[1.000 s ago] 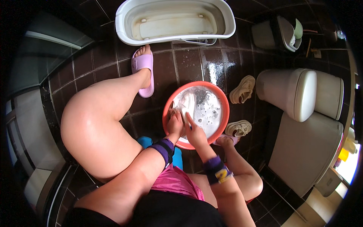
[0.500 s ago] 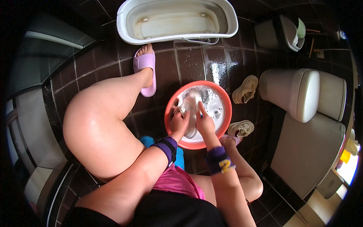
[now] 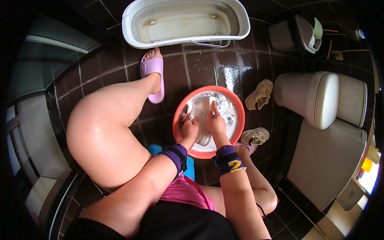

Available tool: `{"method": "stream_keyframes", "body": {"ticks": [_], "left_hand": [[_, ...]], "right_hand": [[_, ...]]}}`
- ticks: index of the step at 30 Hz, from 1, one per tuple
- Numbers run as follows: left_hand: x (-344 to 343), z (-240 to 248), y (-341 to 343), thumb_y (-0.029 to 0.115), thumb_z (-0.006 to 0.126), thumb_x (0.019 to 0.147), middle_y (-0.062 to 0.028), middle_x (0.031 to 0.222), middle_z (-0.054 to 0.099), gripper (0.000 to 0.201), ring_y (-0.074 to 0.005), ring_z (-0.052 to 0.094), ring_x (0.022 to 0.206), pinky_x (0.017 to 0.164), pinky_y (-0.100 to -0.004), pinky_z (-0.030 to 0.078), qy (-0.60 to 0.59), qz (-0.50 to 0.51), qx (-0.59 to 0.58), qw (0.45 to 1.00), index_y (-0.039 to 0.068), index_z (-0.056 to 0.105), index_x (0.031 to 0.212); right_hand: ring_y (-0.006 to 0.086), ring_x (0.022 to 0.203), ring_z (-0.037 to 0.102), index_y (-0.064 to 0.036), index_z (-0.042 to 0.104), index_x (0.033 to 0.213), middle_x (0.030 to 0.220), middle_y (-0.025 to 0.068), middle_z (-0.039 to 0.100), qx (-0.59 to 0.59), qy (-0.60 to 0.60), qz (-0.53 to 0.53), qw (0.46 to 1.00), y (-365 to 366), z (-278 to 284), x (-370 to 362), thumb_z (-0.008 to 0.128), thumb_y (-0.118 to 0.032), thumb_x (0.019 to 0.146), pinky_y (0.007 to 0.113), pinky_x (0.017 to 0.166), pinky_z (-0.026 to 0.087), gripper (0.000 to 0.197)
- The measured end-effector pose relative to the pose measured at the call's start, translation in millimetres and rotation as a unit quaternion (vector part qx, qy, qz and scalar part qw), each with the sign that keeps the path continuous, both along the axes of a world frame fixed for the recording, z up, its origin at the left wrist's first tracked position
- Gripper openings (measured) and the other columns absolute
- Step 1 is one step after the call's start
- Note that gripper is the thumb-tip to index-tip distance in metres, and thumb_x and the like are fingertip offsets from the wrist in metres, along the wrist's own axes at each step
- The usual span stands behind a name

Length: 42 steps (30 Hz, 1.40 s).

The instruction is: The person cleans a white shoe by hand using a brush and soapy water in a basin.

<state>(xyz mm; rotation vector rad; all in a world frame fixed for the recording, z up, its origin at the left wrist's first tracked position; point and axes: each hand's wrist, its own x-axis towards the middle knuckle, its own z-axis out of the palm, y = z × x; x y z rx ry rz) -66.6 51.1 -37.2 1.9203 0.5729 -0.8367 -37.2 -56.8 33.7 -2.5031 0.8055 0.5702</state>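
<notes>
An orange-red basin (image 3: 241,120) full of white suds stands on the floor in front of me. In it, my left hand (image 3: 190,129) is closed on a pale, wet shoe (image 3: 203,124), its ridged sole turned to the right. My right hand (image 3: 217,123) grips a white brush (image 3: 212,101) against the sole side of that shoe, index finger stretched along it. The brush's bristles are hidden. Left of the shoe, pinkish-white material (image 3: 189,109) shows above the suds; I cannot tell whether it is part of the shoe.
Two cream sneakers (image 3: 260,95) (image 3: 255,137) stand right of the basin. A white tub (image 3: 127,30) is at the far side, a toilet (image 3: 326,100) at the right, a waste bin (image 3: 286,34) behind it. My left foot wears a lilac slipper (image 3: 158,96). The dark tiles look wet.
My right hand has shifted slightly right with the brush, and its forearm has straightened. My left hand keeps its hold on the shoe, moved slightly left.
</notes>
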Motion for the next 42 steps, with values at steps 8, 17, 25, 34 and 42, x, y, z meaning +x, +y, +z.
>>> {"method": "stream_keyframes", "body": {"ticks": [8, 17, 25, 34, 42], "left_hand": [[-4.5, 3.9, 12.8, 0.047, 0.047, 0.092, -0.0279, 0.084, 0.065, 0.056, -0.0435, 0.064, 0.086, 0.078, -0.0485, 0.047, 0.036, 0.052, -0.024, 0.998, -0.006, 0.066, 0.09], [-1.2, -6.3, 0.0, 0.044, 0.049, 0.093, -0.021, 0.092, 0.068, 0.051, -0.0342, 0.064, 0.092, 0.08, -0.0418, 0.047, 0.142, 0.106, -0.104, 0.979, -0.004, 0.065, 0.101], [-23.8, -50.2, 2.2, 0.036, 0.051, 0.093, -0.0141, 0.117, 0.062, 0.049, -0.0259, 0.059, 0.105, 0.09, -0.0359, 0.045, 0.315, 0.34, -0.305, 0.832, -0.003, 0.055, 0.123], [-18.9, -83.3, 20.3, 0.032, 0.047, 0.096, -0.0127, 0.121, 0.06, 0.043, -0.028, 0.058, 0.107, 0.092, -0.0401, 0.046, 0.275, 0.298, -0.207, 0.89, 0.003, 0.052, 0.128], [-31.1, -113.1, 34.7, 0.032, 0.045, 0.097, -0.012, 0.123, 0.06, 0.043, -0.0281, 0.058, 0.11, 0.095, -0.0416, 0.045, 0.24, 0.344, -0.234, 0.877, 0.005, 0.052, 0.13]], "right_hand": [[0.0459, 0.071, 0.063, -0.0305, 0.03, 0.146, 0.074, 0.0296, 0.062, 0.052, 0.093, 0.075, 0.991, 30.7, 83.7, -93.7, 0.047, -0.03, 0.094, 0.055, 0.065, 0.05, 0.055], [0.0077, 0.043, 0.036, -0.0272, 0.039, 0.144, 0.056, -0.0047, 0.037, 0.343, 0.02, -0.326, 0.881, -44.0, -6.6, -1.5, 0.05, -0.033, 0.098, 0.024, 0.039, 0.031, 0.048], [0.0156, 0.085, 0.054, -0.016, 0.046, 0.14, 0.091, 0.0083, 0.057, 0.294, 0.027, -0.019, 0.955, -23.3, 93.2, -91.4, 0.052, -0.023, 0.098, 0.028, 0.074, 0.042, 0.043], [0.0251, 0.11, 0.061, -0.0191, 0.049, 0.137, 0.111, 0.0214, 0.065, 0.192, 0.002, -0.044, 0.98, -12.6, -15.3, 1.6, 0.055, -0.031, 0.095, 0.033, 0.089, 0.047, 0.044], [0.0335, 0.111, 0.06, -0.0169, 0.048, 0.138, 0.114, 0.026, 0.062, 0.272, -0.03, -0.009, 0.962, 16.4, 49.4, -60.3, 0.053, -0.017, 0.095, 0.035, 0.092, 0.046, 0.043]]}}
